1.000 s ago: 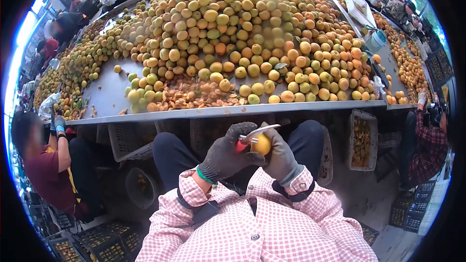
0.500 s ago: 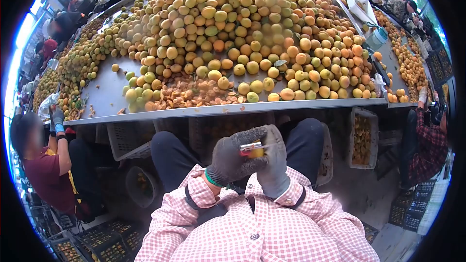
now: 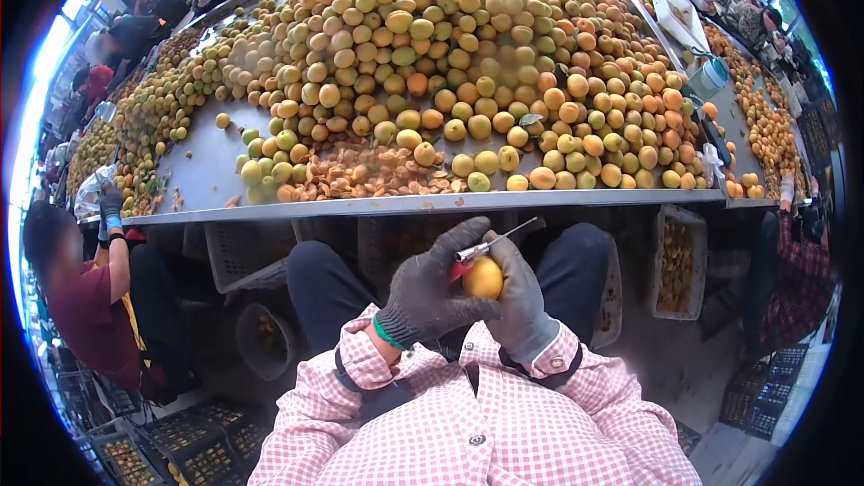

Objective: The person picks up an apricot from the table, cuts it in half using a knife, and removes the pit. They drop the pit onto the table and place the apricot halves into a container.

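Left hand [image 3: 434, 283]: is gripping a red-handled tool [image 3: 473, 252] (slanting rightward)
Right hand [image 3: 524, 310]: is clasping a yellow fruit [image 3: 483, 279]
Table [image 3: 432, 208]: is bearing piled fruit [image 3: 396, 56]

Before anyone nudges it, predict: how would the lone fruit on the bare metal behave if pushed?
The lone fruit would probably roll, being roundish on flat-looking metal. It likely needs little force, since no neighbour appears to touch it.

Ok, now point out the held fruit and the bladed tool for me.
Held fruit [image 3: 483, 279]: head view, middle of its visible yellow surface.
Bladed tool [image 3: 472, 253]: head view, shiny metal section between red part and blade.
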### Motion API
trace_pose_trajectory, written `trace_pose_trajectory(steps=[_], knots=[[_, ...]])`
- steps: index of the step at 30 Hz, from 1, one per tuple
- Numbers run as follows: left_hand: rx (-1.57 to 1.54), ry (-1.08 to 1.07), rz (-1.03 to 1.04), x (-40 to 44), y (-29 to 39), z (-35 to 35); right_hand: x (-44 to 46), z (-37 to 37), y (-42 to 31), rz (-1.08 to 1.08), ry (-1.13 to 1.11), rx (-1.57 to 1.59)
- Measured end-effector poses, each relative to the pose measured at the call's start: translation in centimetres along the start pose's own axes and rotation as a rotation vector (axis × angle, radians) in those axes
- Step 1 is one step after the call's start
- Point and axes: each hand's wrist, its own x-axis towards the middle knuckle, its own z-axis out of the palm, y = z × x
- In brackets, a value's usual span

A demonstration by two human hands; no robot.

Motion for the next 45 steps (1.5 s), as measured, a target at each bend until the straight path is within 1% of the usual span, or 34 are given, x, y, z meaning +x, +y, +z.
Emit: trace_pose_trajectory(steps=[2,4,6,7,8,10,11,13,14,16,17,18,20,21,22,23,24,26,27,28,29,30,32,33,34,36,37,38,40,41,42,43,44,45], knots=[[0.216,-0.029,0.166,0.6,0.8,-0.2,0.1,-0.1,0.2,0.051,-0.073,0.033],[0.214,-0.034,0.199,0.9,0.8,0.1,0.2,0.0,0.3,0.004,-0.05,0.021],[0.089,-0.041,0.312,0.5,0.5,0.6,-0.1,0.5,-0.4,0.015,0.104,-0.122],[-0.036,-0.052,0.242,0.1,0.8,0.9,-0.4,1.3,-0.9,0.258,0.238,0.283],[-0.038,-0.048,0.24,-0.3,0.9,1.5,-0.3,1.3,-1.1,0.259,0.234,0.281],[-0.329,0.039,0.078,-0.9,1.0,2.3,0.0,1.5,-1.3,0.106,0.303,0.4],[-0.327,0.041,0.078,-1.3,1.1,2.5,0.1,1.5,-1.1,0.012,0.28,0.427],[-0.494,0.097,-0.14,-1.9,1.2,2.9,0.1,1.8,-0.8,-0.008,0.291,0.457],[-0.492,0.099,-0.141,-1.9,1.2,2.9,0.1,2.0,-0.5,-0.028,0.302,0.485],[-0.724,0.132,-0.311,-1.7,1.2,3.0,-0.1,2.2,1.1,-0.015,0.284,0.526],[-0.854,0.13,-0.406,-1.6,1.7,3.0,0.0,2.4,1.5,-0.044,0.284,0.488],[-0.854,0.138,-0.4,-1.7,1.5,3.0,0.0,2.5,1.9,-0.072,0.283,0.449],[-1.113,0.086,-0.557,-1.9,1.0,3.1,-0.1,2.2,3.0,-0.089,0.26,0.426],[-1.115,0.095,-0.549,-2.1,0.8,3.1,0.0,2.1,3.1,-0.12,0.25,0.351],[-1.179,0.079,-0.614,-2.0,0.7,3.1,0.2,2.0,3.2,-0.155,0.243,0.274],[-1.247,0.068,-0.679,-2.2,0.5,3.3,0.1,1.8,3.5,-0.163,0.231,0.274],[-1.25,0.078,-0.667,-2.4,0.1,3.4,0.1,1.9,3.9,-0.164,0.221,0.273],[-1.376,0.033,-0.599,-2.5,-1.0,3.8,0.1,1.8,3.3,-0.17,0.212,0.263],[-1.377,0.025,-0.589,-2.0,-1.3,3.7,0.4,1.9,2.1,0.089,0.232,0.478],[-1.133,0.063,-0.489,-1.6,-1.6,3.4,0.4,1.9,1.3,0.357,0.248,0.691],[-0.89,0.101,-0.393,-1.5,-1.7,2.9,0.0,1.7,1.3,0.336,0.165,0.549],[-0.889,0.098,-0.396,-1.3,-1.1,1.9,-0.5,1.5,1.8,0.338,0.169,0.55],[0.062,0.055,0.114,-0.7,0.5,-0.3,-1.5,1.1,3.0,-0.246,0.072,-0.21],[0.114,0.035,0.133,-0.4,0.9,-0.6,-1.8,0.6,3.1,-0.2,-0.032,-0.115],[0.116,0.033,0.131,-0.2,1.6,-1.0,-1.8,0.4,2.8,-0.198,-0.03,-0.113],[0.358,-0.066,0.239,0.0,2.9,-1.5,-1.9,-0.2,1.5,-0.062,-0.197,0.044],[0.356,-0.068,0.24,0.0,2.9,-1.6,-1.4,-0.3,0.9,-0.049,-0.223,0.062],[0.412,-0.093,0.291,0.0,2.7,-1.7,-1.3,-0.2,0.5,-0.049,-0.221,0.06],[0.464,-0.117,0.342,0.1,2.2,-1.4,-1.2,0.4,-0.1,-0.079,-0.086,-0.014],[0.353,-0.06,0.395,0.3,1.8,-1.1,-1.3,0.8,-0.3,-0.115,0.008,-0.045],[0.241,-0.006,0.445,0.4,1.6,-0.7,-1.3,1.0,-0.5,-0.113,0.007,-0.046],[0.241,-0.005,0.446,0.4,1.8,-0.5,-1.2,1.1,-0.7,-0.181,0.12,-0.084],[0.16,0.037,0.415,0.3,2.3,-0.3,-1.2,1.2,-1.0,-0.248,0.233,-0.121],[0.08,0.078,0.385,0.2,2.6,0.1,-1.0,1.5,-1.4,-0.214,0.302,-0.14]])
